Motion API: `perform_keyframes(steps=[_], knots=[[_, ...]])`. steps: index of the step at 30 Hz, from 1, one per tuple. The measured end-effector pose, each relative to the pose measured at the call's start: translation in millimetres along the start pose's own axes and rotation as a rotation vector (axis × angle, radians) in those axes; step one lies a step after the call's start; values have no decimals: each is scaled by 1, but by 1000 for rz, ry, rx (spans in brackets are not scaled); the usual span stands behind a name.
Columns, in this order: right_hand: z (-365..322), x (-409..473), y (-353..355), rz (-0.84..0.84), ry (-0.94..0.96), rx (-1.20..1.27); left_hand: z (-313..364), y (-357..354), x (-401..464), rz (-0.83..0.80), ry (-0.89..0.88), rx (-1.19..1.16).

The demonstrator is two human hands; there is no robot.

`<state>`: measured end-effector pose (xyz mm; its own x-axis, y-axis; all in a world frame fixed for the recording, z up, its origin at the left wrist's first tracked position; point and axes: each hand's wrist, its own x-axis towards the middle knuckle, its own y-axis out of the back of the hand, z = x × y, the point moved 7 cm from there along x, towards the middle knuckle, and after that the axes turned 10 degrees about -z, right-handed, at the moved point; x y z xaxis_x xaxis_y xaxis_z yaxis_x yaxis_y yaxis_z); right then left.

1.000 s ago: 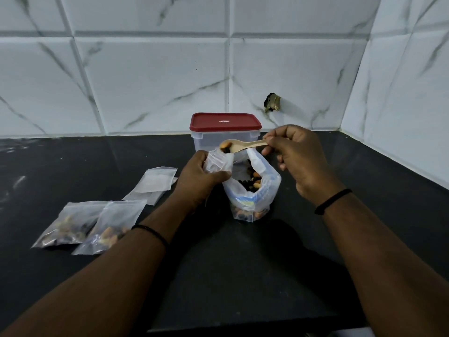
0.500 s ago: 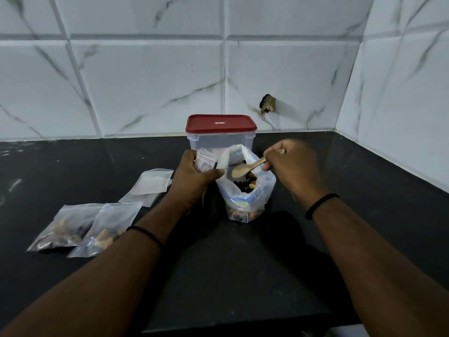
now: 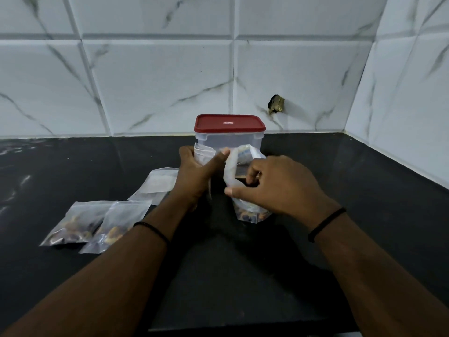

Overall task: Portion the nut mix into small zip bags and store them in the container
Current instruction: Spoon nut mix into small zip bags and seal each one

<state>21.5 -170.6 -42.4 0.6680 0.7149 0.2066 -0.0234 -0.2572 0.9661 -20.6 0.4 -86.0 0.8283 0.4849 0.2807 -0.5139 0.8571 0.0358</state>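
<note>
A large clear bag of nut mix (image 3: 244, 212) stands open on the black counter, in front of a clear container with a red lid (image 3: 229, 132). My right hand (image 3: 277, 188) reaches into the bag's mouth with curled fingers; the wooden spoon it held is hidden inside the bag. My left hand (image 3: 198, 173) grips a small zip bag (image 3: 204, 154) upright just left of the big bag. Two filled small bags (image 3: 80, 222) lie flat at the left.
Empty small zip bags (image 3: 158, 186) lie on the counter behind the filled ones. Marble-tiled walls close off the back and the right side. A small metal stub (image 3: 275, 104) sticks out of the back wall.
My right hand has dropped from above the small bag down into the big bag, taking the spoon out of sight. My left hand holds the small bag in about the same place.
</note>
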Motion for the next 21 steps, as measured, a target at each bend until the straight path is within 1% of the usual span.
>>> perform_keyframes(steps=[1,4,9,12,14,15,17,18,19,21], knots=[[-3,0,-2,-16,25,-50,0,2,2,-1,10,-12],[5,0,4,13,29,-53,1,5,5,-19,31,-51],[33,-4,18,44,-111,-144,-10,7,6,9,107,-168],[45,-6,21,49,-172,-181,-13,7,6,22,138,-163],[41,-5,21,102,-168,-183,-9,2,3,13,142,-148],[35,-4,21,168,-140,-120,-7,-2,1,-3,136,-145],[19,-5,23,321,-57,159,-4,-9,-2,-19,109,-146],[10,-4,21,371,-21,305,-3,-12,-2,-31,80,-150],[2,-2,17,390,-1,415,-2,-16,-3,-54,58,-145],[-9,3,8,384,-4,539,-3,-21,-2,-100,68,-84]])
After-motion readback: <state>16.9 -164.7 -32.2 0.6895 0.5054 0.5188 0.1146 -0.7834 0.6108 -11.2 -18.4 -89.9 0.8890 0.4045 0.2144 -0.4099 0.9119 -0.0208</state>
